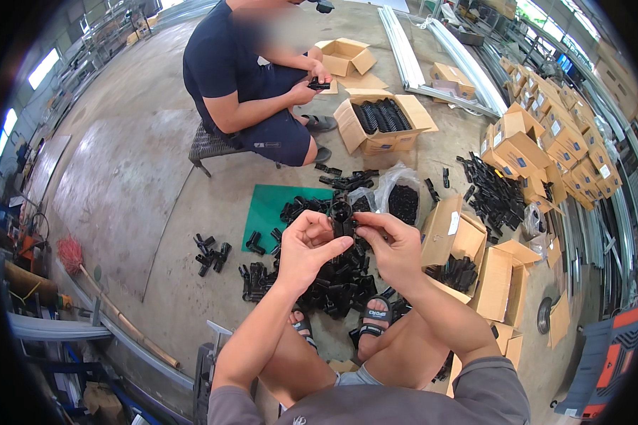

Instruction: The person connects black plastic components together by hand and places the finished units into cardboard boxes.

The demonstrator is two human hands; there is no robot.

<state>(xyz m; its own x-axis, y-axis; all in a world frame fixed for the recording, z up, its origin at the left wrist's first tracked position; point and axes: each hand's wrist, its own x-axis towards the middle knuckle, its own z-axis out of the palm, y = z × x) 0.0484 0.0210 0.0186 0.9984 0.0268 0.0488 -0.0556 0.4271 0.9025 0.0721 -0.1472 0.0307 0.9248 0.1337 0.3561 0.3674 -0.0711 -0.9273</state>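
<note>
In the head view, we find the glossy black, apparently plastic tubular fitting [342,221] at the frame's centre, the grip of the left hand [308,248] clamped on its left side, that of the right hand [391,244] pinched on its right edge. We judge it light, stiff and somewhat slippery, best held by its outer walls. Below, jumbled black fittings [339,285] lie in the way; rightward, an open brown cardboard box [443,230] limits reach.

Workshop: long metal profiles [402,51], stacked cartons [566,138], heaped black fittings [339,289], concrete floor [156,78].
</note>
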